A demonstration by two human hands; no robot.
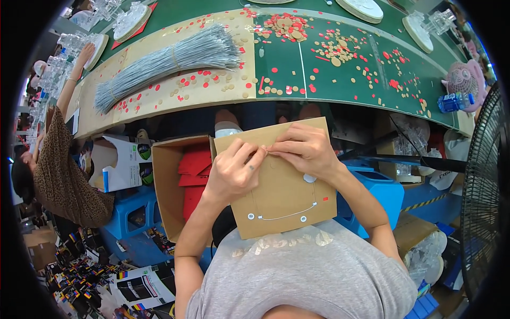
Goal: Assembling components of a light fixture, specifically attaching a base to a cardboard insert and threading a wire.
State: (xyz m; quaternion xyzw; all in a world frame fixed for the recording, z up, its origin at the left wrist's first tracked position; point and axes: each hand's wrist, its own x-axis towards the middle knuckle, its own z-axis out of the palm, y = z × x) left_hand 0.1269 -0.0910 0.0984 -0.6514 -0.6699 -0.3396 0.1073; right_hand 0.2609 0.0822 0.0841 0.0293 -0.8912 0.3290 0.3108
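A brown cardboard panel [287, 186] lies tilted across my lap. Over its upper part my left hand [236, 167] and my right hand [305, 149] meet, fingertips pinched together. Whatever is between them is too small to make out. Lower on the panel a thin white cord [287, 215] curves between two fixed points. Small white round pieces [251, 216] sit near it, and a little red patch [325, 199] shows by the right edge. A whitish piece [309, 178] is partly visible just below my right hand.
A bundle of silver wires [170, 61] lies on the long table [329, 87] among red and tan paper bits [287, 26]. An open carton [167, 186] with red pieces stands left of me. Blue stools [374, 194], a black fan [481, 191] and another person [69, 170] are nearby.
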